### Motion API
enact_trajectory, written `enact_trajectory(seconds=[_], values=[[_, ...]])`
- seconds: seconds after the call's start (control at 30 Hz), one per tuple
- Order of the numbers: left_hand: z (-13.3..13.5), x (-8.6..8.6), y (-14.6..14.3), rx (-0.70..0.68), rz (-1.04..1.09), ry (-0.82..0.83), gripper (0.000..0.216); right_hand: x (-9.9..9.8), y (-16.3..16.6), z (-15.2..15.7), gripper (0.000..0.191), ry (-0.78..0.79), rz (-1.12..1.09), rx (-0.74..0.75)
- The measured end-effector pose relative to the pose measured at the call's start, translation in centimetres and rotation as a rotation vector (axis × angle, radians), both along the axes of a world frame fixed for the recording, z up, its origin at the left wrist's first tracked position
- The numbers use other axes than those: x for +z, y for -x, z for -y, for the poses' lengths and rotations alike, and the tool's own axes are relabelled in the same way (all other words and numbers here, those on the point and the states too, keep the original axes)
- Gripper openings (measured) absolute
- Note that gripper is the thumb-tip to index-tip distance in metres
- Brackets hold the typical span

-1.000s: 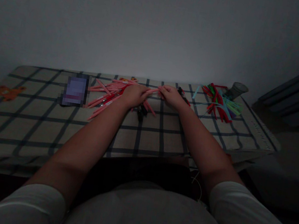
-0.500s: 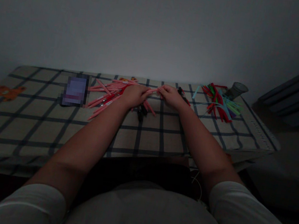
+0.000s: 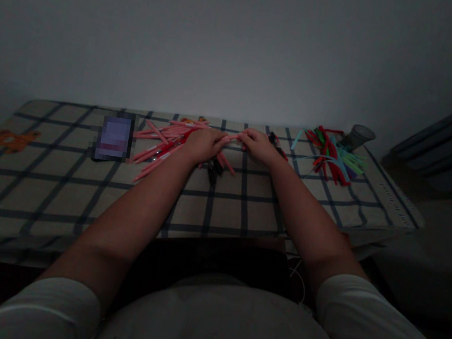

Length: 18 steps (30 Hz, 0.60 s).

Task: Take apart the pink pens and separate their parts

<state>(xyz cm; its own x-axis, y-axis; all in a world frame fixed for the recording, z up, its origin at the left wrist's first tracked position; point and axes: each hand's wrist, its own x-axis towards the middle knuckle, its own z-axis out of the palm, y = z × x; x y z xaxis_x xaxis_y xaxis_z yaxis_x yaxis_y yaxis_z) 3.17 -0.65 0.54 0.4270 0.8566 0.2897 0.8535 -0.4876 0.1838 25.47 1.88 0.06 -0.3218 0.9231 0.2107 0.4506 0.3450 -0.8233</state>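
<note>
Between my two hands runs a thin pink pen-like stick (image 3: 232, 137), pinched near each end. My left hand (image 3: 203, 145) is closed on its left part, above a pile of similar pink sticks (image 3: 162, 140), some with clear and red parts. My right hand (image 3: 257, 145) grips the other end with thumb and fingertips. Black pieces (image 3: 212, 172) lie just below my left hand, too dark to make out. Beside my right hand are more black and red items (image 3: 276, 142), partly hidden by it.
A checked cloth (image 3: 219, 214) covers the table, which meets a plain wall. At left lie a phone-like device (image 3: 114, 138), its screen blurred, and an orange bear shape (image 3: 11, 140). Colourful strips (image 3: 331, 160) are heaped at right, against a dark clear cup (image 3: 358, 136).
</note>
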Motion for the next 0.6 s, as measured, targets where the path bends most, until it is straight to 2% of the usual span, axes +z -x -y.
enact_trajectory(seconds=[0.27,0.5,0.6], values=[[0.1,0.2,0.0,-0.003,0.006,0.000,0.052,1.0,0.3,0.9,0.028,0.014,-0.002,-0.016],[0.1,0.3,-0.2,0.021,-0.002,0.005,0.046,0.1,0.0,0.1,0.059,0.142,-0.100,-0.065],[0.0,0.2,-0.1,0.013,-0.008,0.004,0.044,0.0,-0.1,0.1,0.059,0.123,-0.089,-0.062]])
